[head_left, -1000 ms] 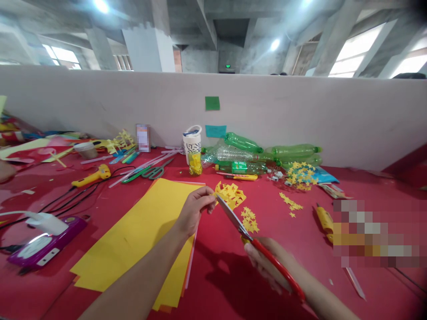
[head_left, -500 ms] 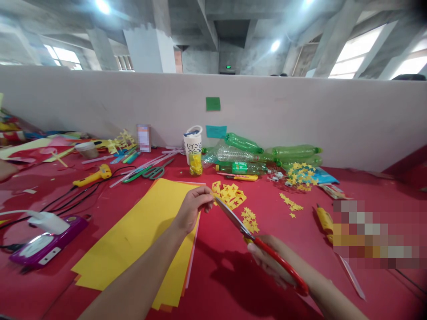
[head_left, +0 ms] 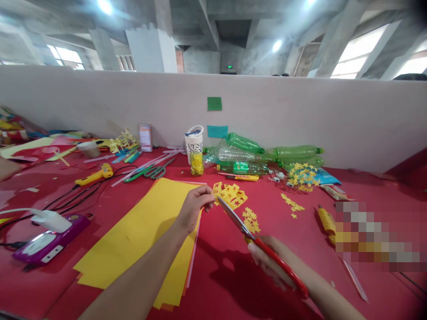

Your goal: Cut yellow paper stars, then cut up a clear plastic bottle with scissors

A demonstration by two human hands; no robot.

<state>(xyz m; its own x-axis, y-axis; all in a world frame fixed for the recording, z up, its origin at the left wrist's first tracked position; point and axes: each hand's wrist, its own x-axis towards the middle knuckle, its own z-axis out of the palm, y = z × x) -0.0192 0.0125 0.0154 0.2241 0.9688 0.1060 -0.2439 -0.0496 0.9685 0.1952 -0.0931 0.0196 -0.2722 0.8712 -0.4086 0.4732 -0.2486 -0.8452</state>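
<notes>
Red table (head_left: 293,235) beneath you, head view, and here are the scissors (head_left: 263,250): your right hand (head_left: 263,263) grips their handles, long axis pointing forward and leftward. Just left of their tips sits your left hand (head_left: 194,211), fingers pinched narrow; what's between them, I can't tell. Yellow offcuts (head_left: 231,194) lie beyond the blades.

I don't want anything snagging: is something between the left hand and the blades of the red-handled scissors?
Nothing visible: the scissors, held in the right hand, have their tips just beside the left hand. The yellow scraps lie beyond, on the red table.
</notes>
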